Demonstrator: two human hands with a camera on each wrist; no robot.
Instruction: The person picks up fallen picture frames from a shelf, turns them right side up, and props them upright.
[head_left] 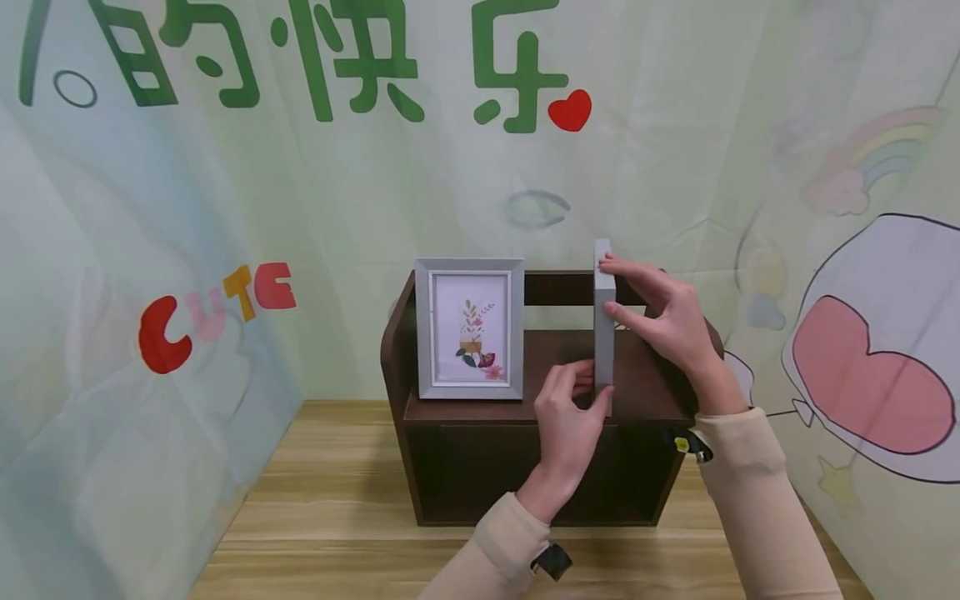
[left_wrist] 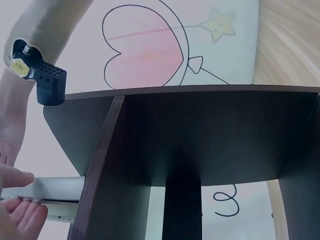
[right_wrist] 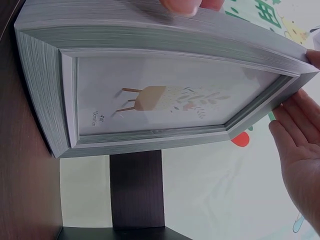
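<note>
A grey picture frame (head_left: 604, 333) stands upright on the dark brown shelf (head_left: 637, 367), turned edge-on in the head view. Low on this frame, my left hand (head_left: 567, 417) pinches it between thumb and fingers. My right hand (head_left: 663, 312) grips its upper part from the right, fingertips near the top. In the right wrist view, the frame's picture (right_wrist: 165, 100) shows a tan legged planter with leafy sprigs. The frame's pale edge (left_wrist: 55, 187) lies between left thumb and fingers in the left wrist view. Another grey picture frame (head_left: 470, 392) faces forward on the shelf's left side.
Below the shelf top, the unit has a dark lower compartment (head_left: 525, 483). A back rail (head_left: 558, 288) crosses behind the frames. The unit stands on a wood-grain surface (head_left: 330, 500), with a printed curtain (head_left: 337, 208) behind and at both sides.
</note>
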